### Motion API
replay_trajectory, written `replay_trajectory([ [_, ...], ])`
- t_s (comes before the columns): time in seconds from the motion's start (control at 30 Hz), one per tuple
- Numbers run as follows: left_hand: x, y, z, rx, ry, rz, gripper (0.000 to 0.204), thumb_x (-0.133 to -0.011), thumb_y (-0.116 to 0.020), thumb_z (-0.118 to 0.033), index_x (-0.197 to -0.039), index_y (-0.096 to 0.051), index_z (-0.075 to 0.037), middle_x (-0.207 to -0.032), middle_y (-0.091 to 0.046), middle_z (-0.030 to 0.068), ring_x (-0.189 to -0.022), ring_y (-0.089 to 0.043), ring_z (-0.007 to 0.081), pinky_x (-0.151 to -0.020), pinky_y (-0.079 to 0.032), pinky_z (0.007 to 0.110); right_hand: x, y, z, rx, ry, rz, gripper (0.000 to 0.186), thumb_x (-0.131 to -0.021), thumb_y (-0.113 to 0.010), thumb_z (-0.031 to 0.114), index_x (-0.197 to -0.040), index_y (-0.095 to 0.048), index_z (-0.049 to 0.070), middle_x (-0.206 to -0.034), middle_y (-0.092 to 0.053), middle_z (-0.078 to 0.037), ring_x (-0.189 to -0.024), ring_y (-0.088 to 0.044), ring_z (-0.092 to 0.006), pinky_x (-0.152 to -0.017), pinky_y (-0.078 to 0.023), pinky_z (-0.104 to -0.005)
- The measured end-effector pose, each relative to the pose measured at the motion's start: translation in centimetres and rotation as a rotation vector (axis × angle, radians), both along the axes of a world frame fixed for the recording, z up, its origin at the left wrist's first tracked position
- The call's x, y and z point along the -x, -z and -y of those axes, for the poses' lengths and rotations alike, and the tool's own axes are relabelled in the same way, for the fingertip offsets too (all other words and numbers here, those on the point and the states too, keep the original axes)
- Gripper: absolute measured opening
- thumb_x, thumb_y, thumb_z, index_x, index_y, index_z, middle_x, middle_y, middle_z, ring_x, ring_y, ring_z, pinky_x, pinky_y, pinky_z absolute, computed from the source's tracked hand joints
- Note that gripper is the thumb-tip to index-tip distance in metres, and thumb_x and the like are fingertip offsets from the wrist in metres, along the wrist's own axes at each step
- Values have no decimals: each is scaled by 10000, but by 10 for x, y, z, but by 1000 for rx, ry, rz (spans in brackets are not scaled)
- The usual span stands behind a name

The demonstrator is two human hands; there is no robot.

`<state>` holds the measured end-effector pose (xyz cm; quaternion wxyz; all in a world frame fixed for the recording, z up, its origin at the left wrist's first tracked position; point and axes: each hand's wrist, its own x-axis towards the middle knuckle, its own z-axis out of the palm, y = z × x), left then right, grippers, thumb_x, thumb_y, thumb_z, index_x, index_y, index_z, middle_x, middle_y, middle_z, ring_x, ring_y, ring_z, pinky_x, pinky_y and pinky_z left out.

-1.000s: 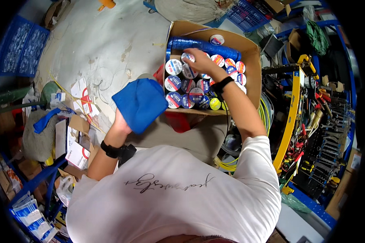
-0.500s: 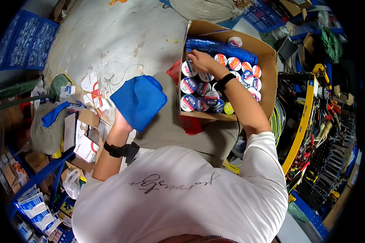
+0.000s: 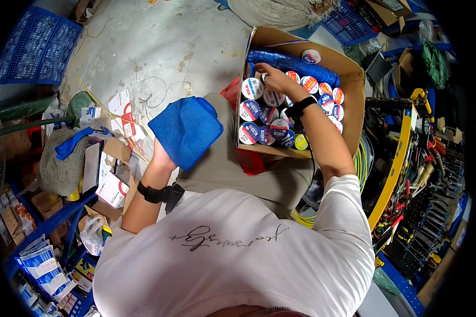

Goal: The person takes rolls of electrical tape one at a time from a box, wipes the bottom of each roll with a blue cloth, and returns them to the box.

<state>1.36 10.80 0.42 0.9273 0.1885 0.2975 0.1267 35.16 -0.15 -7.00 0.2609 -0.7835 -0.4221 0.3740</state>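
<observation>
A folded blue cloth (image 3: 186, 131) rests over my left hand (image 3: 164, 157), which grips it from below near my left thigh; most of those fingers are hidden under the fabric. My right hand (image 3: 276, 80) reaches into the far left corner of a cardboard box (image 3: 355, 87), its fingers bent downward. Beside those fingertips is a small blue piece (image 3: 251, 70), and whether they hold it is hidden. Round tape rolls with red, blue and white labels (image 3: 249, 111) stand packed in the box. Along the far wall lies a long blue wrapped bundle (image 3: 293, 64), with one white-labelled roll (image 3: 311, 56) beyond it.
Something red (image 3: 250, 162) shows under the box. To the right are a yellow-edged rack (image 3: 394, 164) and a board of wrenches (image 3: 433, 206). Opened cartons (image 3: 111, 187) and a grey sack (image 3: 63, 166) crowd the left. Blue baskets (image 3: 34, 47) stand far left.
The whole view has shifted slightly, so the box and cloth appear a little farther right. My right hand remains in the box's far left corner, and my left keeps the cloth.
</observation>
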Motion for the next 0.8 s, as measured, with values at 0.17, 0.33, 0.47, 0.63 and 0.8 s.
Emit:
replay_trajectory([
  [0.17,3,0,1,34,-33,4,493,-950,-345,-409,-1299,-427,-70,-1273,-506,103,-1135,-513,261,-964,-421,417,-32,-21,23,-127,148,29,519,-746,-412,-25,-1263,-448,10,-1215,-529,-235,-1130,-520,-322,-938,-423,-358],
  [0.33,0,0,1,33,-20,2,492,-951,-343,-408,-1301,-426,-71,-1276,-504,103,-1143,-508,262,-967,-419,418,-51,-22,43,133,26,152,450,-723,-460,13,-1165,-537,-17,-1164,-571,-214,-1087,-547,-322,-926,-432,-345],
  [0.47,-3,-4,3,59,-7,108,492,-951,-343,-407,-1306,-423,-75,-1278,-502,104,-1146,-506,262,-970,-417,416,-49,-7,28,112,-142,269,351,-799,-508,84,-1131,-558,-20,-1072,-607,-209,-996,-585,-316,-848,-461,-355],
  [0.63,0,-9,3,39,-28,27,498,-951,-344,-412,-1312,-419,-77,-1281,-502,98,-1145,-508,257,-975,-412,414,-41,4,7,387,-213,300,424,-772,-569,127,-1184,-533,34,-1109,-593,-213,-1027,-573,-345,-850,-465,-380],
  [0.8,0,-5,-1,85,-55,8,495,-950,-346,-416,-1298,-431,-76,-1265,-514,93,-1141,-510,255,-966,-418,416,-40,11,10,339,-117,289,432,-747,-569,80,-1177,-546,46,-1117,-595,-196,-1053,-563,-337,-861,-462,-372],
])
